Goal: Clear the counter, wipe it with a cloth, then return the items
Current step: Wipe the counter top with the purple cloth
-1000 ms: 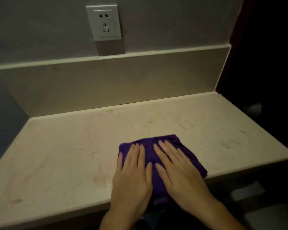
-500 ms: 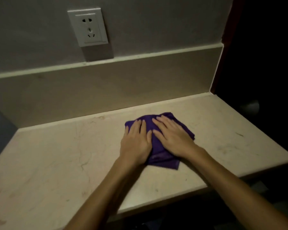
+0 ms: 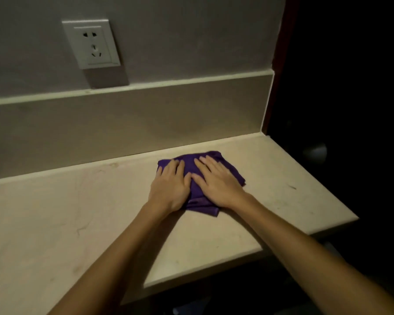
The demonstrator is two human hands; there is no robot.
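A cloth (image 3: 192,164) is lying on the counter (image 3: 77,212), toward its back right part, close to the backsplash (image 3: 123,123) rising behind it. The left hand (image 3: 171,185) and right hand (image 3: 216,180) are resting flat on the cloth, side by side. A wall socket (image 3: 91,44) is sitting above the backsplash, to the left of the cloth.

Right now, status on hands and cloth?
Left hand, right hand: flat on purple cloth. Cloth near counter back edge. Nothing in the way.
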